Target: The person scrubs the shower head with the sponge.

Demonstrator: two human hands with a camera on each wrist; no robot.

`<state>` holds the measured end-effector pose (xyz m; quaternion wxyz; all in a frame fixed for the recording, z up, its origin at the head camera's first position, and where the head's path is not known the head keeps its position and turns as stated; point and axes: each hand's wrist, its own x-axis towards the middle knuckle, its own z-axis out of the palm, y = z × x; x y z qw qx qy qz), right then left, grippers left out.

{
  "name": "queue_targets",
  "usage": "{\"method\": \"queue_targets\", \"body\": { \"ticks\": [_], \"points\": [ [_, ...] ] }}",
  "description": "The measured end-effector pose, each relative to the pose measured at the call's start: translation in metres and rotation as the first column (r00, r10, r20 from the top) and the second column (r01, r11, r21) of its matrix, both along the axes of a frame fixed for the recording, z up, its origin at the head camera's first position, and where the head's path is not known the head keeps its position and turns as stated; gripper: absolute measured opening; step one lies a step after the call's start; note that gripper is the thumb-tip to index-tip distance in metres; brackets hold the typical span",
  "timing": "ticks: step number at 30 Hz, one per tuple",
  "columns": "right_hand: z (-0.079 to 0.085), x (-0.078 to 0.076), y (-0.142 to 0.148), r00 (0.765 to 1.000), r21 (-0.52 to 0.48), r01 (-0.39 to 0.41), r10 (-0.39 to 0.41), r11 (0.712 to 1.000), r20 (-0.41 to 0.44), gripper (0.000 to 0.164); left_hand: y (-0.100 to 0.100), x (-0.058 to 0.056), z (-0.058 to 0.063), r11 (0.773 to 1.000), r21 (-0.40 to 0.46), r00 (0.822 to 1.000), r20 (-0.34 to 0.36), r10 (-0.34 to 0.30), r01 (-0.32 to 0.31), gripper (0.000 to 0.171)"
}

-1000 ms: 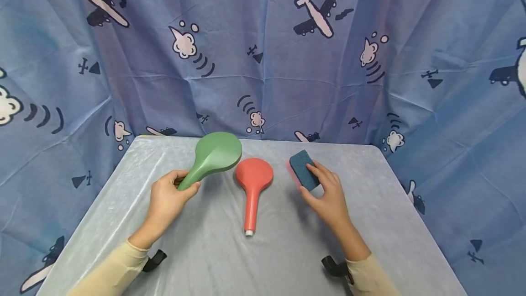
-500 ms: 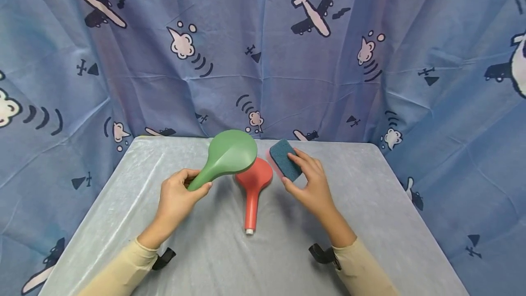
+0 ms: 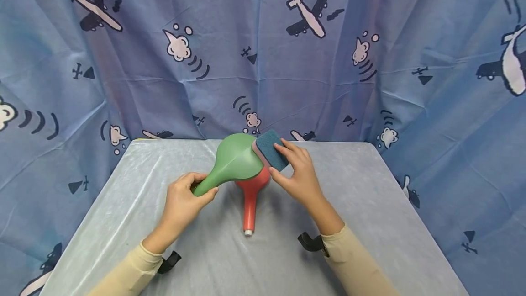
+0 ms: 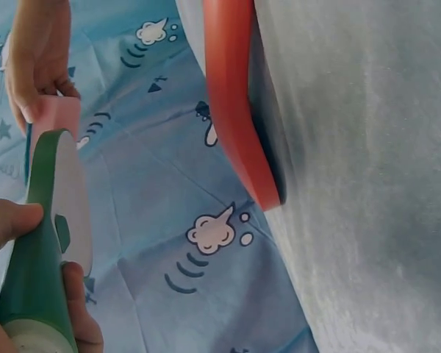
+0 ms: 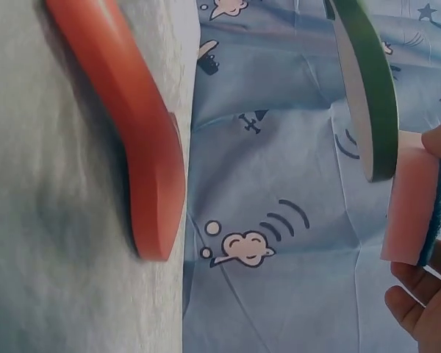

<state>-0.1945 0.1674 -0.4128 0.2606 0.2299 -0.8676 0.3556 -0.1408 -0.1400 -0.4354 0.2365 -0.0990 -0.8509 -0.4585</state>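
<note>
My left hand grips the handle of a green shower head, held up over the table with its smooth back towards me. Its pale face shows in the left wrist view. My right hand pinches a sponge with a dark blue-green scouring side and a pink foam side. The pink foam is right at the edge of the green head, and the scouring side faces away from it. Below them a red shower head lies on the table, its round head partly hidden behind the green one.
A table with a pale grey cover spreads beneath both hands. Blue curtains printed with planes and clouds hang behind it and at both sides. Each wrist wears a black strap mount.
My right hand has carried the sponge left and slightly up to the edge of the green shower head. My left hand has shifted the green shower head right, over the red one's head.
</note>
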Motion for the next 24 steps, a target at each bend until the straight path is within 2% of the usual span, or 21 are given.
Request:
{"method": "queue_targets", "body": {
  "ticks": [4,7,9,11,16,19,24],
  "points": [
    [-0.001,0.009,-0.015,0.995,0.024,-0.045,0.048,0.999,-0.093,0.060,0.002,0.000,0.003,1.000,-0.013,1.000,-0.003,0.002,-0.002,0.033],
    [-0.002,0.016,-0.026,0.977,0.101,-0.086,0.104,0.991,-0.185,0.060,0.004,0.000,0.004,1.000,-0.011,1.000,-0.004,0.001,-0.001,0.033],
    [-0.003,0.018,-0.029,0.969,0.135,-0.088,0.116,0.987,-0.216,0.061,0.006,0.000,0.004,1.000,-0.007,1.000,-0.005,0.001,-0.001,0.034],
    [0.000,0.016,-0.028,0.976,0.113,-0.061,0.084,0.992,-0.203,0.060,0.007,-0.001,0.005,1.000,0.000,1.000,-0.007,0.001,-0.001,0.034],
    [0.005,0.004,-0.017,0.995,-0.020,0.033,-0.035,0.999,-0.096,0.058,0.009,0.000,0.007,1.000,0.001,1.000,-0.025,0.004,-0.004,0.034],
    [0.003,0.008,-0.020,0.992,-0.005,-0.001,0.000,1.000,-0.127,0.058,0.009,0.001,0.008,1.000,-0.007,1.000,-0.029,0.004,-0.004,0.034],
    [-0.003,0.025,-0.034,0.963,0.122,-0.089,0.117,0.989,-0.243,0.059,0.011,0.001,0.007,1.000,-0.013,1.000,-0.007,-0.001,0.001,0.034]
  ]
}}
